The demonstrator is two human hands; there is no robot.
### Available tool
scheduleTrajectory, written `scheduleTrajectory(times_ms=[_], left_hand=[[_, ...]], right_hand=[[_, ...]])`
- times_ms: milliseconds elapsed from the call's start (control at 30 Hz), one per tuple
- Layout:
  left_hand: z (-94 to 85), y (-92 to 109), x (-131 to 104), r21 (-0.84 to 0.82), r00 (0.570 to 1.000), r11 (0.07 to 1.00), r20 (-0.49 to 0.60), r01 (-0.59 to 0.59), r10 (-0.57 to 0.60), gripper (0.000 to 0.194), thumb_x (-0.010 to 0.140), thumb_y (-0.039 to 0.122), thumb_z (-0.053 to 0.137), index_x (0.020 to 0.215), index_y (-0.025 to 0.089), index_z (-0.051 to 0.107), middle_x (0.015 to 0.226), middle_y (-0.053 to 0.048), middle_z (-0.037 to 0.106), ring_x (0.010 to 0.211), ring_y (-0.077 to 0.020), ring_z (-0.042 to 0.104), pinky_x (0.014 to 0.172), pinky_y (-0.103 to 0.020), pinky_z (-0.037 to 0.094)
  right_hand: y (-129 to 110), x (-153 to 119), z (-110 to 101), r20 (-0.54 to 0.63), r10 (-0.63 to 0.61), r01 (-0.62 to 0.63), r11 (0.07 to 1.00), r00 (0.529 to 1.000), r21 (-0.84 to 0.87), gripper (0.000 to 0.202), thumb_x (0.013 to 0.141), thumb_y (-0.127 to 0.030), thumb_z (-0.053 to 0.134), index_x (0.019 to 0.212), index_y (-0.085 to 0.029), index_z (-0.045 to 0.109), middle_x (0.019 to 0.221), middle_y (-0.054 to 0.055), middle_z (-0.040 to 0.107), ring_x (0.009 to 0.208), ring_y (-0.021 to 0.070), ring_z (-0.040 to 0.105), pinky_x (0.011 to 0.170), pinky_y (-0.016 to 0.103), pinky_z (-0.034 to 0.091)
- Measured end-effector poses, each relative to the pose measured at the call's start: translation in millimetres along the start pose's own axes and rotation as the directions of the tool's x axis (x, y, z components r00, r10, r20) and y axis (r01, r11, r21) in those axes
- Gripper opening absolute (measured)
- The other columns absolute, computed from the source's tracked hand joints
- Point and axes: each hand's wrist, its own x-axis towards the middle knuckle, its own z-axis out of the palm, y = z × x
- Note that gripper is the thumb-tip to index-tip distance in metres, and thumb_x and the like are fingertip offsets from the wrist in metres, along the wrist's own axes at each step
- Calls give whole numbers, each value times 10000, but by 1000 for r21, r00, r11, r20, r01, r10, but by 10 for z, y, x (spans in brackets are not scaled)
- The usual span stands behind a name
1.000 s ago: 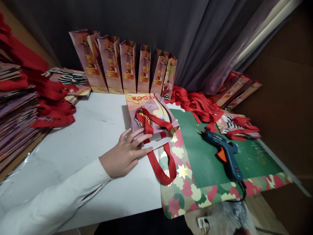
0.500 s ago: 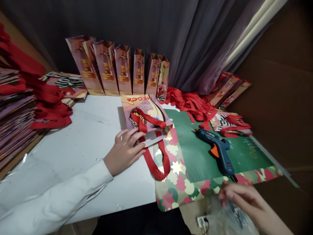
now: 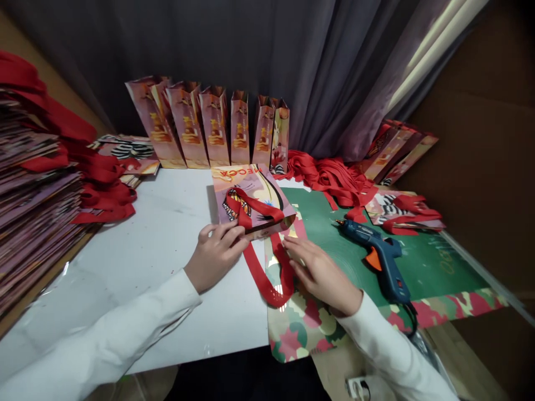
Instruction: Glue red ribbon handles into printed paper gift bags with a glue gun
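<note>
A printed paper gift bag (image 3: 259,192) lies flat with its mouth towards me. One red ribbon handle (image 3: 271,211) curls over its butterfly print, and a second red ribbon loop (image 3: 265,284) hangs out of the mouth towards me. My left hand (image 3: 217,250) grips the left part of the mouth edge, fingers bent over it; the thumb is partly hidden. Beside the loop's right side is my right hand (image 3: 320,273), fingers stretched towards the bag's right corner and holding nothing visible. A blue hot glue gun (image 3: 382,256) with an orange trigger lies to its right.
Several upright paper bags (image 3: 215,128) line the back by the curtain (image 3: 209,44). A heap of red ribbons (image 3: 330,175) is behind the green mat (image 3: 330,223). Stacked flat bags (image 3: 37,189) rise at left. More bags (image 3: 397,150) stand at back right.
My right hand has moved from the lower right, off the table edge, up and left to the ribbon loop. The bag's mouth, which gaped, now looks flatter.
</note>
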Motion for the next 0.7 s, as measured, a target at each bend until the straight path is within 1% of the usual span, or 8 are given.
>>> scheduleTrajectory(times_ms=[67, 200, 333, 433, 500, 567, 633, 700], left_hand=[[12, 8, -5, 34, 1000, 999, 3, -7, 7, 149, 902, 100, 551, 885, 195, 664, 1031, -43, 712, 1009, -218, 629, 873, -388, 312], [-17, 41, -6, -27, 999, 999, -33, 40, -41, 198, 921, 97, 534, 814, 207, 659, 1031, -14, 726, 1069, -201, 623, 884, -393, 265], [-187, 123, 47, -138, 991, 987, -98, 82, -96, 185, 913, 128, 582, 877, 271, 694, 902, 54, 749, 1031, -200, 632, 889, -407, 228], [-367, 233, 126, -326, 973, 923, -38, 204, -228, 170, 921, 194, 605, 934, 324, 715, 832, 84, 749, 957, -195, 643, 886, -411, 243], [-468, 323, 182, -519, 936, 789, 70, 328, -344, 139, 918, 235, 616, 936, 317, 726, 828, 76, 750, 855, -163, 648, 858, -389, 305], [-542, 417, 230, -654, 868, 604, 179, 456, -463, 105, 901, 275, 637, 893, 297, 740, 808, 64, 746, 780, -142, 640, 824, -359, 371], [-592, 509, 272, -720, 762, 378, 321, 582, -563, 152, 908, 339, 614, 866, 279, 747, 789, 46, 742, 762, -148, 643, 763, -333, 434], [-623, 603, 317, -726, 636, 120, 497, 677, -590, 245, 929, 410, 554, 906, 261, 747, 794, 20, 744, 755, -164, 656, 683, -313, 483]], right_hand=[[-14, 111, 13, 17, 13, -14, 1000, 1000, 23, 397, 917, -155, 447, 1301, -151, 549, 1342, 127, 591, 1254, 240, 531, 1075, 436, 424], [-6, 242, 114, -56, 197, -183, 964, 979, 191, 301, 923, -200, 457, 1180, -158, 608, 1173, 127, 676, 1084, 247, 632, 954, 438, 496], [-90, 240, 255, -57, 326, -248, 810, 944, 532, 267, 942, -310, 470, 1113, -187, 633, 1129, 97, 696, 1008, 213, 668, 888, 377, 526], [-256, 168, 294, -37, 340, -223, 691, 940, 688, 303, 964, -374, 446, 1121, -204, 641, 1142, 82, 697, 1014, 194, 668, 898, 350, 523], [-370, 99, 274, -65, 353, -201, 662, 933, 722, 326, 975, -396, 430, 1152, -222, 641, 1184, 75, 685, 1070, 194, 649, 951, 355, 500], [-449, 21, 229, -92, 378, -189, 643, 921, 742, 334, 979, -405, 430, 1181, -239, 637, 1236, 69, 665, 1142, 198, 618, 1003, 362, 474], [-488, -66, 172, -114, 407, -188, 629, 906, 754, 329, 980, -403, 434, 1189, -251, 638, 1253, 65, 657, 1163, 203, 608, 1016, 370, 470], [-523, -164, 121, -160, 440, -186, 643, 884, 743, 325, 985, -390, 426, 1196, -262, 636, 1253, 65, 658, 1147, 212, 618, 995, 382, 491]])
